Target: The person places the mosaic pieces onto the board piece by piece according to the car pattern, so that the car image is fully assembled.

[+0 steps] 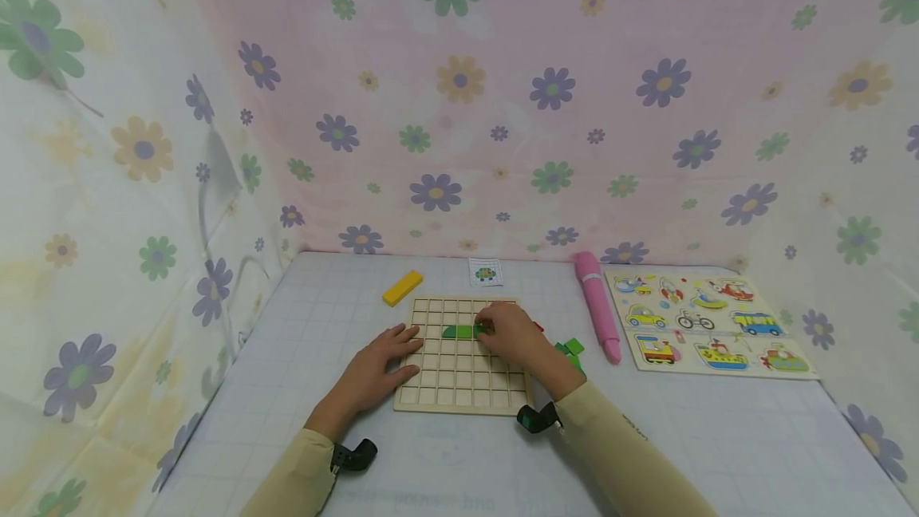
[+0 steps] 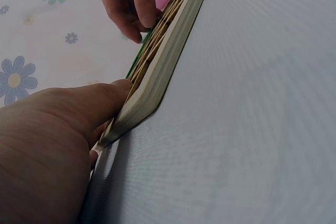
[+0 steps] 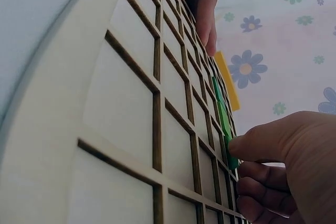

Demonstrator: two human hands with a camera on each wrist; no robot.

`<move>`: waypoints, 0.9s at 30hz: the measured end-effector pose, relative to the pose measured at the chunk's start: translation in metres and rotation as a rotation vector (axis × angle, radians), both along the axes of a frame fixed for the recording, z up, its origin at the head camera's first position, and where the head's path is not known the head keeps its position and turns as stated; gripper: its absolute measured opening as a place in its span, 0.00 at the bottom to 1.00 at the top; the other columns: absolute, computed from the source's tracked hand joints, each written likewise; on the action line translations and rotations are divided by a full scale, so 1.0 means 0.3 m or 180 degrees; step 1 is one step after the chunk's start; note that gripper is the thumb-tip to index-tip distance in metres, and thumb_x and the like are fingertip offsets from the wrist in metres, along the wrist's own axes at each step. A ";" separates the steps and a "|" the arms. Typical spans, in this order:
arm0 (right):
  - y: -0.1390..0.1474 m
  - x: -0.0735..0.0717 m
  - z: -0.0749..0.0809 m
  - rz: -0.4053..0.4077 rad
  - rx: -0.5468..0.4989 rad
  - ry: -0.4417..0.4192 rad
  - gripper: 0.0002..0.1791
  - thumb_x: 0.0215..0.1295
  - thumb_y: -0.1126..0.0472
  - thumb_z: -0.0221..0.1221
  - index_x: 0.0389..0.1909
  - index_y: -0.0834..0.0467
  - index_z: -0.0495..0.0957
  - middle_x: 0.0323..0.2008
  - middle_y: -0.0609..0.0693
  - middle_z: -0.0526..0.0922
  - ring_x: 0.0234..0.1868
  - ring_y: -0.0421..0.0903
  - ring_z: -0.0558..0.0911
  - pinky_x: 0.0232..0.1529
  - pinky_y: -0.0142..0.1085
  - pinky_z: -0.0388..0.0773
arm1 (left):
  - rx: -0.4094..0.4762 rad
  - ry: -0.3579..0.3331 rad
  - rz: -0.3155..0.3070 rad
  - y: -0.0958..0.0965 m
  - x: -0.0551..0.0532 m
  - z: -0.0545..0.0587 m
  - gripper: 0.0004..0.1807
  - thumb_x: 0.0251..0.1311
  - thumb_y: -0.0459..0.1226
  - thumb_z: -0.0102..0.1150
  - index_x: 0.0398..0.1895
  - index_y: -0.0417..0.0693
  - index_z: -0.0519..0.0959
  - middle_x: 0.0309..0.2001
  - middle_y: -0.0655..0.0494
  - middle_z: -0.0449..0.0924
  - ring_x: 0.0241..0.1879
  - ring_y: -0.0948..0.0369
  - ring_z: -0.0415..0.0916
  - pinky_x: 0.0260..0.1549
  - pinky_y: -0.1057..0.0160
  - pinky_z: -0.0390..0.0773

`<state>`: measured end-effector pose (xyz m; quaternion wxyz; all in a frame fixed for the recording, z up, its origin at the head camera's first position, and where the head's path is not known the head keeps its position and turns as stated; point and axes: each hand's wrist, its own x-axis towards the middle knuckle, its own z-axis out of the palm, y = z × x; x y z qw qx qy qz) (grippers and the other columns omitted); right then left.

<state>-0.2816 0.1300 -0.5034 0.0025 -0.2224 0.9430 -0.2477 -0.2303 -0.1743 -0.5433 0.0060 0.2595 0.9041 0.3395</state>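
A wooden grid board [image 1: 463,410] lies on the table in front of me. My left hand [image 1: 379,361] rests at its left edge, fingers extended; in the left wrist view the thumb [image 2: 113,95] touches the rim. Over the upper right of the grid, my right hand [image 1: 511,335] pinches a dark green tile [image 3: 233,159] between thumb and fingers, low against the cells. Green tiles [image 1: 462,332] sit in a row just left of those fingertips. Part of the pinched tile is hidden by the right hand in the head view.
Loose green tiles [image 1: 572,348] and a partly hidden red piece [image 1: 538,326] lie right of the board. Behind it are a yellow block [image 1: 402,288] and a small turtle-picture card [image 1: 487,272]. A pink pen-shaped object [image 1: 598,305] and a vehicle puzzle board [image 1: 685,335] lie farther right.
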 end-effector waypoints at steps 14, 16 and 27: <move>-0.005 0.012 0.007 -0.0037 -0.0121 -0.0162 0.09 0.69 0.67 0.72 0.48 0.60 0.90 0.41 0.48 0.88 0.42 0.43 0.84 0.48 0.43 0.85 | -0.0045 -0.0019 0.0004 -0.001 0.001 0.002 0.29 0.76 0.45 0.68 0.76 0.50 0.78 0.82 0.57 0.66 0.83 0.47 0.54 0.77 0.33 0.59; -0.005 0.010 0.005 -0.0039 -0.0119 -0.0167 0.09 0.70 0.67 0.71 0.49 0.60 0.90 0.42 0.48 0.88 0.42 0.43 0.85 0.48 0.43 0.86 | -0.0039 -0.0028 -0.0001 -0.002 0.000 0.002 0.29 0.76 0.45 0.68 0.76 0.50 0.78 0.82 0.57 0.66 0.84 0.47 0.54 0.77 0.33 0.59; 0.011 0.009 -0.004 -0.0040 -0.0217 -0.0102 0.10 0.70 0.68 0.70 0.49 0.59 0.90 0.43 0.48 0.88 0.42 0.44 0.85 0.46 0.42 0.85 | -0.0020 0.0036 -0.0019 0.000 0.001 0.001 0.29 0.76 0.47 0.67 0.76 0.47 0.78 0.81 0.54 0.67 0.83 0.44 0.55 0.76 0.32 0.60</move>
